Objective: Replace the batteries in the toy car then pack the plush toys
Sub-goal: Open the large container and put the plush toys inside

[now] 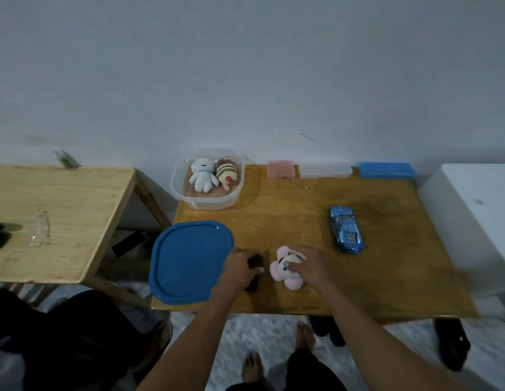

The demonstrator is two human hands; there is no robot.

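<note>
My left hand (pixel 240 270) grips a small black plush toy (pixel 255 273) near the front of the brown table (pixel 302 218). My right hand (pixel 309 268) holds a pink and white plush toy (pixel 285 273) right beside it. A clear plastic container (pixel 207 179) at the table's back left holds a white plush (pixel 202 174) and a striped yellow-brown plush (pixel 227 173). Its blue lid (pixel 187 261) lies at the front left, just left of my left hand. The blue toy car (pixel 345 229) stands on the table to the right, away from both hands.
Pink (pixel 281 168), white (pixel 326 170) and blue (pixel 386 170) small boxes line the table's back edge by the wall. A lighter wooden table (pixel 62 215) with crumpled clear plastic (pixel 40 228) stands at left. A white unit (pixel 477 221) stands at right. My bare feet (pixel 276 354) show below.
</note>
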